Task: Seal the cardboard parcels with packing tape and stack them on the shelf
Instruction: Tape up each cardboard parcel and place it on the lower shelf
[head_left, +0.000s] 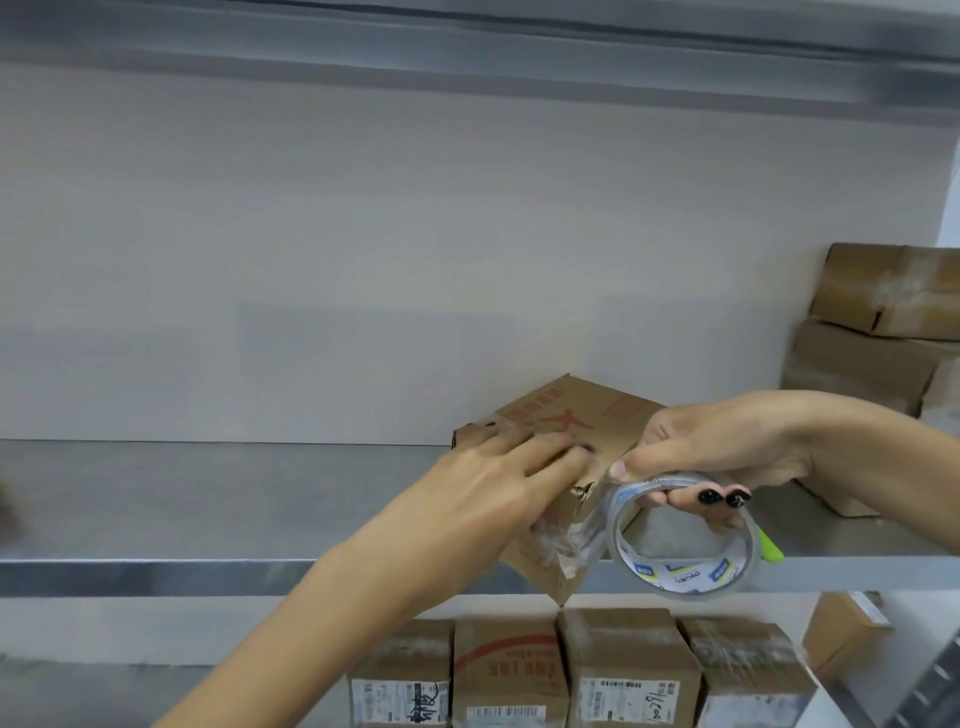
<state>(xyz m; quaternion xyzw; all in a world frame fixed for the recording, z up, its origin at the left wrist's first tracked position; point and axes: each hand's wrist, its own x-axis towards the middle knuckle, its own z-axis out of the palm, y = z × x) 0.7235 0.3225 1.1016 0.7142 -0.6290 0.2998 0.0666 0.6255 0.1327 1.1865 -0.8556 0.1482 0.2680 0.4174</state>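
Observation:
A small cardboard parcel (582, 415) with red print sits at the front edge of the metal shelf (208, 499), one corner hanging over the edge. My left hand (498, 467) lies flat on its top with straight fingers pressing the tape down. My right hand (727, 452) grips a roll of clear packing tape (685, 540) just right of the parcel, fingers through the core. A strip of tape (582, 535) runs from the roll onto the parcel's front face.
Two taped cardboard boxes (883, 332) are stacked at the shelf's right end. Several sealed, labelled parcels (582, 670) stand in a row on the lower shelf. A green object (771, 548) peeks out behind the tape roll. An upper shelf (467, 52) runs overhead.

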